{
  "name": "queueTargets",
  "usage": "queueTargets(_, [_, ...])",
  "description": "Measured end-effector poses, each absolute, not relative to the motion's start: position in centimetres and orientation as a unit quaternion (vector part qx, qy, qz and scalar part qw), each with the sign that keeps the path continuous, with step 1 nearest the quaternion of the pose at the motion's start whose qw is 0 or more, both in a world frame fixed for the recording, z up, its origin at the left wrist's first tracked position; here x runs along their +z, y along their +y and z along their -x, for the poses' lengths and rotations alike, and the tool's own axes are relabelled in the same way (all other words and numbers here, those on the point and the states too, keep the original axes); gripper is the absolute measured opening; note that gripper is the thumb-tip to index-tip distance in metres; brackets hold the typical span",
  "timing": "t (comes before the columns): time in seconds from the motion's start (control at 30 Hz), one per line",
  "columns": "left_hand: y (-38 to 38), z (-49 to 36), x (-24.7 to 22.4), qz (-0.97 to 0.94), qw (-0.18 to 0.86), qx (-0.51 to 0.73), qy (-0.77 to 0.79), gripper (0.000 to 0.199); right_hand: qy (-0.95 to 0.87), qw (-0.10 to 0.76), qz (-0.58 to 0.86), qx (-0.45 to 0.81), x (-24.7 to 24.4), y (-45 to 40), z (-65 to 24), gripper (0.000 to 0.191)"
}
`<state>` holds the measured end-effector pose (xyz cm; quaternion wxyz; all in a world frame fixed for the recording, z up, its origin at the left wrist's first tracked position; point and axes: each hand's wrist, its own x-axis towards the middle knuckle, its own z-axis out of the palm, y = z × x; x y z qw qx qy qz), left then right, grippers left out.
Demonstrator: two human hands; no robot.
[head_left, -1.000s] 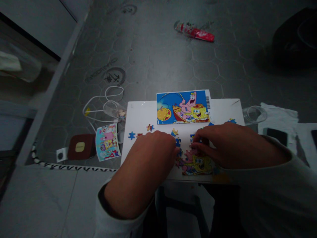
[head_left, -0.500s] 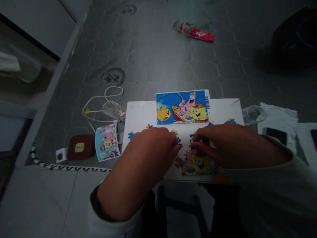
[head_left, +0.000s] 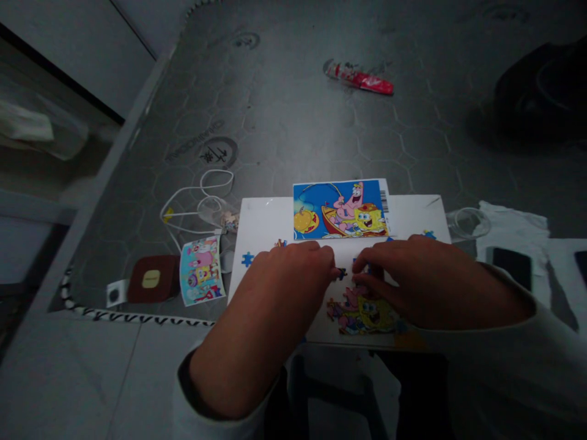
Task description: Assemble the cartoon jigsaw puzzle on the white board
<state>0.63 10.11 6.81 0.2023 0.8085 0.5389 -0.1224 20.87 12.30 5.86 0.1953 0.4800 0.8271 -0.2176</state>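
Observation:
My left hand [head_left: 300,272] is closed, pinching a small dark blue jigsaw piece [head_left: 341,274] between thumb and fingertips, just left of the partly joined puzzle. The partly joined jigsaw puzzle [head_left: 367,315], with a yellow sponge character and pink parts, lies near the front edge of the white board [head_left: 266,220]. My right hand [head_left: 403,272] curls over the puzzle's upper part, thumb and index finger closed around its top left edge, where a bit of blue shows. My right palm hides some of the puzzle. Behind both hands lies the reference picture card [head_left: 339,209].
Loose pieces lie on the board, including a blue piece [head_left: 247,259]. To the left are a cartoon card [head_left: 202,271], a brown case [head_left: 153,278], a white cable [head_left: 172,198] and a bag of pieces [head_left: 229,220]. A phone [head_left: 511,266] is on the right; a red package [head_left: 360,78] lies farther back.
The view has tilted, so everything sits slightly lower. My left hand has moved slightly right, bringing its piece closer to the puzzle. My right hand stays at the puzzle's top edge.

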Motion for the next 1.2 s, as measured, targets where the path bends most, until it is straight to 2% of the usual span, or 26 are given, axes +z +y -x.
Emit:
queueTargets(0.3, [10.2,-1.2,7.0,-0.814,0.215,-0.150,0.518,0.018,0.820,0.200,-0.477,-0.244,6.6,12.3,-20.4,0.020])
queueTargets(0.47, [10.2,-1.3,7.3,-0.813,0.225,-0.170,0.509,0.013,0.826,0.173,-0.487,-0.227,6.2,12.3,-20.7,0.019])
queueTargets(0.67, [9.9,-1.4,6.7,-0.829,0.214,-0.147,0.495,0.019,0.825,0.199,-0.481,-0.219,6.4,12.3,-20.6,0.020])
queueTargets(0.87, [9.7,-1.4,5.6,-0.839,0.204,-0.104,0.494,0.017,0.807,0.232,-0.492,-0.228,6.1,12.5,-20.6,0.024])
queueTargets(1.2, [10.1,-1.3,5.7,-0.806,0.208,-0.176,0.526,0.024,0.763,0.216,-0.554,-0.254,5.6,12.9,-21.9,0.016])
